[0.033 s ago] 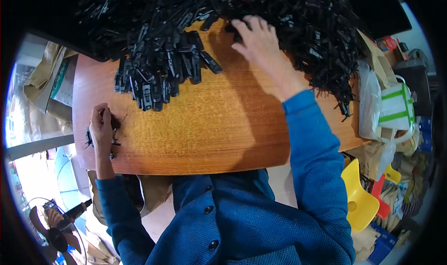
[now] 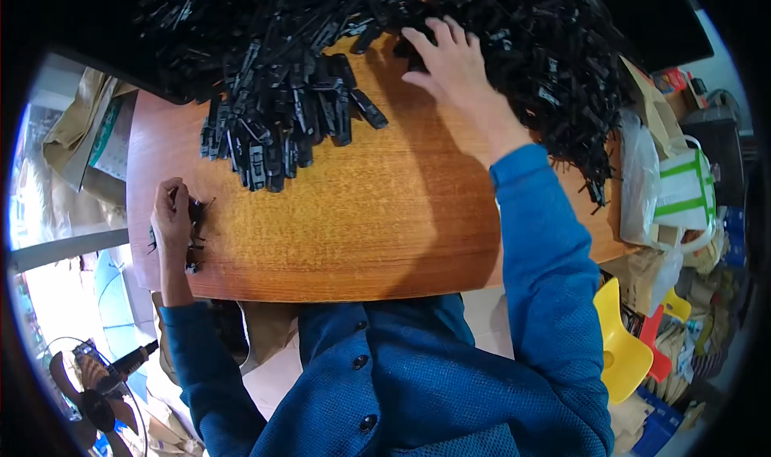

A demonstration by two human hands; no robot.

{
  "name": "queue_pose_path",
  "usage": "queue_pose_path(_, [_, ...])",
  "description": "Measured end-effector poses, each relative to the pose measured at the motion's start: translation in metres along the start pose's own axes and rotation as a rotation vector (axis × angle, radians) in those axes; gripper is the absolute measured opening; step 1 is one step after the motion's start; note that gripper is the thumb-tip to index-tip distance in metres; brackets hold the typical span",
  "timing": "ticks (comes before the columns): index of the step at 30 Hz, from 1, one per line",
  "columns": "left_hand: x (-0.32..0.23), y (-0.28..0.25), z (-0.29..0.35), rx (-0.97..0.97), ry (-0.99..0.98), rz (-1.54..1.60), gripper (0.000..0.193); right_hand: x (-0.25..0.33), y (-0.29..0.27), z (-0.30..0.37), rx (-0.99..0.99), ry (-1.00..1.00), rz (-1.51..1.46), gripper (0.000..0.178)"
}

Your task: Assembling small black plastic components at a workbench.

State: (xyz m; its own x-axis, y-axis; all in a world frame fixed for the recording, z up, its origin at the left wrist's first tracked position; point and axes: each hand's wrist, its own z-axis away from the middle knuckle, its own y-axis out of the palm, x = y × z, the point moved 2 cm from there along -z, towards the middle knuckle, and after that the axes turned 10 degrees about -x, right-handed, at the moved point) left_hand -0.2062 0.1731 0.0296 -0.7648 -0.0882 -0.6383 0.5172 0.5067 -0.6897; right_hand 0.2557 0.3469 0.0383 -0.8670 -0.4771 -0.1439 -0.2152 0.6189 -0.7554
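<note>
My right hand point(image 2: 456, 65) is stretched over the far part of the wooden table point(image 2: 353, 224). Its fingers are spread and its tips reach the near edge of a heap of thin black plastic parts point(image 2: 554, 71). Left of it lies a second heap of longer, flat black clip-like pieces point(image 2: 277, 112), many side by side. At the table's left edge my left hand point(image 2: 170, 216) is closed, fingers curled inward. Several small black parts point(image 2: 195, 216) show beside and under it; what the fingers hold is hidden.
Dark screens or panels frame the far corners. A white and green bag point(image 2: 683, 185) and clear plastic point(image 2: 636, 176) hang by the right edge. A yellow chair point(image 2: 622, 352) stands at lower right, a fan point(image 2: 98, 409) at lower left. Brown paper point(image 2: 269, 328) is below the front edge.
My right hand has shifted slightly farther away and its fingers have spread wider. My left hand stays at the left edge, moved only a little.
</note>
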Motion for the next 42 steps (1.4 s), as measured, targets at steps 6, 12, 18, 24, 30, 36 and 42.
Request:
queue_pose_path(6, [0.014,-0.012,-0.024,0.109,-0.108,-0.177,0.019,-0.019,0.057,-0.041,0.223,-0.115,0.177,0.063])
queue_pose_path(12, [0.032,-0.001,-0.031,0.080,0.023,-0.427,0.023,-0.009,0.026,-0.005,0.248,-0.198,-0.025,0.038])
queue_pose_path(18, [0.055,-0.005,-0.028,0.071,0.023,-0.456,0.023,-0.021,-0.009,0.018,0.292,0.598,-0.740,0.012])
queue_pose_path(24, [0.058,0.003,-0.028,0.061,0.069,-0.445,0.021,-0.025,-0.030,0.040,0.389,-0.115,0.009,0.016])
queue_pose_path(30, [0.004,0.003,-0.022,-0.019,0.323,-0.636,0.026,0.002,-0.023,0.048,0.288,-0.060,-0.114,0.027])
queue_pose_path(36, [-0.147,0.051,-0.033,0.052,0.459,-0.243,0.022,0.043,-0.040,0.079,0.075,-0.234,-0.343,0.016])
queue_pose_path(42, [-0.250,0.174,-0.020,0.336,0.722,0.216,0.013,0.050,-0.078,0.103,0.200,-0.195,-0.630,0.022])
